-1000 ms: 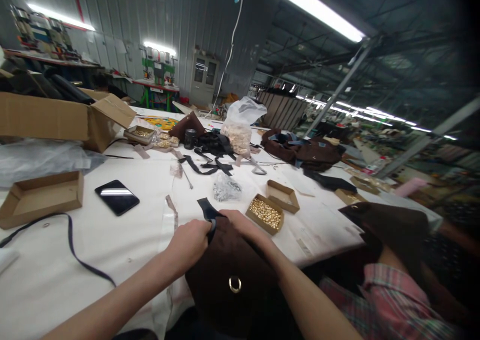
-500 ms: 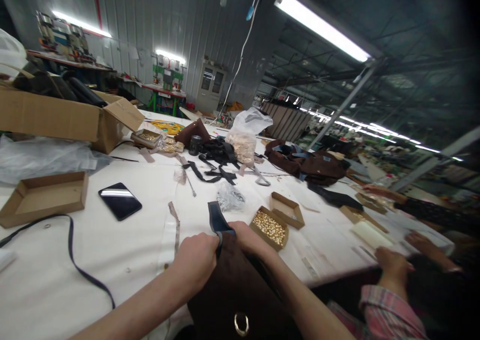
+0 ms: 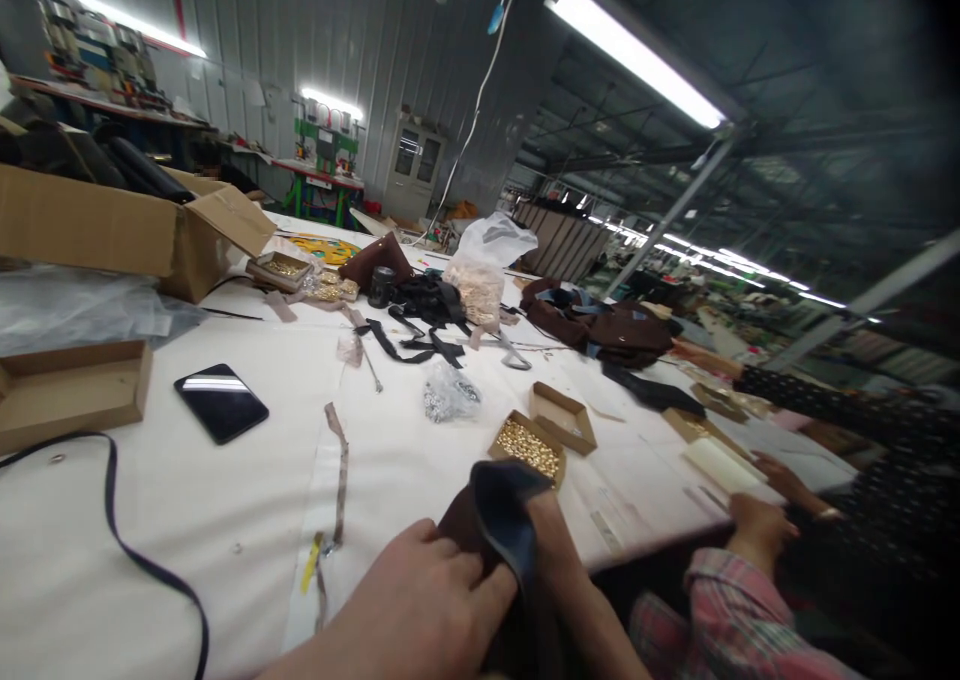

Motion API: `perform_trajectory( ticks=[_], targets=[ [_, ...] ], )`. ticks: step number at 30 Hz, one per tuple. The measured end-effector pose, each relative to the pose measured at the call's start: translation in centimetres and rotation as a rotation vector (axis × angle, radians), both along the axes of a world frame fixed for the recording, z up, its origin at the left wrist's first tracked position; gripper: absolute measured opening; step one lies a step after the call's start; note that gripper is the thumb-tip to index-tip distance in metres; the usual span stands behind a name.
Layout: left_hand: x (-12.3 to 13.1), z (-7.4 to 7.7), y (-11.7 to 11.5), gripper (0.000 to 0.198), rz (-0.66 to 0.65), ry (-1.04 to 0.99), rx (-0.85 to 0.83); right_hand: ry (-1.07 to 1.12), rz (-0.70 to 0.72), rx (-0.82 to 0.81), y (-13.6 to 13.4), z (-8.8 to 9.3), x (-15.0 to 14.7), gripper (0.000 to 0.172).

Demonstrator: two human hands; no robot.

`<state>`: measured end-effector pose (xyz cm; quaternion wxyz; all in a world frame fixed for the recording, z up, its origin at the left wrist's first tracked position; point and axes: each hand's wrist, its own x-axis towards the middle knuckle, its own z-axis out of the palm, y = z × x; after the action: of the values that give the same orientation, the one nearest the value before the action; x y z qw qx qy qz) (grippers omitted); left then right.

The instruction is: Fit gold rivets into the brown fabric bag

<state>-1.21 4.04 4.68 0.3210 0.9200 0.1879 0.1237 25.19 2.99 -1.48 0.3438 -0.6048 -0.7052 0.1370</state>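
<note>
In front of me is a dark brown bag piece with a blue lining that curls open at its top edge. My left hand is closed around its near left side, fingers bent over the edge. My right hand reaches in at the opening from the right; the fabric hides its fingers, so I cannot see its grip. Just beyond the bag piece stands a small cardboard box of gold-coloured studs, with an open cardboard tray touching it.
Left on the white table are a black phone, a dark cord and a shallow box. Bagged silver hardware, black straps and brown bags lie farther back. Co-workers' hands are at the right.
The bag piece has turned and its blue-lined edge has opened upward. My left hand has come lower and nearer. My right hand has gone behind the lining. A co-worker's arm reaches farther toward the brown bags.
</note>
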Motion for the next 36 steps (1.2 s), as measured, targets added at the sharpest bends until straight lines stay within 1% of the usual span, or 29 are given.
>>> perform_trajectory(
  ticks=[2,4,5,6,7,8,10,11,12,13,15,18,19,21,23,24,27,29,31,33,35,36],
  targets=[
    [-1.6,0.9,0.0,0.034,0.029,-0.213,-0.192,0.206,0.001,0.12,-2.6,-0.1,0.4,0.029],
    [-3.0,1.5,0.3,0.041,0.176,-0.355,-0.276,0.371,0.045,0.241,-5.1,-0.5,0.4,0.03],
    [-3.4,1.6,0.5,0.044,0.265,-0.395,-0.292,0.388,0.066,0.298,-6.2,-0.8,0.2,0.03],
    [-3.5,1.6,0.6,0.048,0.323,-0.405,-0.31,0.378,0.064,0.352,-7.3,-1.3,-0.1,0.029],
    [-3.3,1.5,0.6,0.053,0.325,-0.395,-0.356,0.346,0.04,0.394,-8.2,-1.7,-0.5,0.027],
    [-2.9,1.2,0.5,0.06,0.273,-0.369,-0.416,0.302,-0.003,0.427,-9.0,-2.2,-0.9,0.026],
    [-1.5,0.3,0.0,0.068,0.068,-0.307,-0.526,0.218,-0.103,0.483,-10.2,-3.0,-1.6,0.023],
    [-0.7,-0.4,-0.4,0.07,-0.027,-0.292,-0.552,0.189,-0.133,0.496,-10.7,-3.3,-1.9,0.023],
    [-0.1,-1.1,-0.7,0.074,-0.081,-0.284,-0.553,0.166,-0.141,0.508,-11.0,-3.6,-2.0,0.024],
    [0.5,-1.9,-1.1,0.076,-0.089,-0.274,-0.535,0.149,-0.141,0.52,-11.2,-3.7,-2.0,0.024],
    [1.3,-3.5,-1.5,0.073,-0.026,-0.233,-0.475,0.126,-0.129,0.555,-11.1,-4.0,-1.7,0.023],
    [1.6,-5.9,-1.9,0.057,0.061,-0.171,-0.388,0.038,-0.054,0.613,-10.5,-3.9,-0.9,0.021],
    [1.6,-6.5,-1.9,0.054,0.068,-0.159,-0.372,-0.003,-0.022,0.619,-10.2,-3.8,-0.7,0.02],
    [1.4,-7.6,-2.1,0.053,0.075,-0.15,-0.335,-0.071,0.021,0.601,-9.7,-3.2,-0.3,0.019],
    [1.1,-8.4,-2.3,0.059,0.091,-0.166,-0.259,-0.131,0.021,0.566,-9.5,-2.2,0.0,0.021],
    [1.0,-8.8,-2.4,0.062,0.102,-0.181,-0.201,-0.165,0.024,0.554,-9.5,-1.7,0.2,0.026],
    [0.5,-10.0,-2.7,0.072,0.13,-0.21,-0.026,-0.28,0.083,0.496,-9.6,0.1,0.5,0.043],
    [0.4,-10.6,-3.0,0.08,0.134,-0.216,0.057,-0.297,0.13,0.439,-9.6,1.2,0.6,0.046],
    [0.4,-11.2,-3.3,0.084,0.139,-0.226,0.13,-0.275,0.168,0.381,-9.6,2.0,0.4,0.041],
    [0.4,-11.4,-3.6,0.085,0.16,-0.252,0.207,-0.243,0.202,0.348,-9.6,2.2,0.1,0.032],
    [0.3,-11.2,-3.9,0.085,0.189,-0.274,0.27,-0.22,0.215,0.371,-9.7,2.0,-0.2,0.028],
    [0.2,-10.8,-3.9,0.085,0.195,-0.289,0.288,-0.21,0.206,0.406,-9.7,1.7,-0.3,0.027]
  ],
)
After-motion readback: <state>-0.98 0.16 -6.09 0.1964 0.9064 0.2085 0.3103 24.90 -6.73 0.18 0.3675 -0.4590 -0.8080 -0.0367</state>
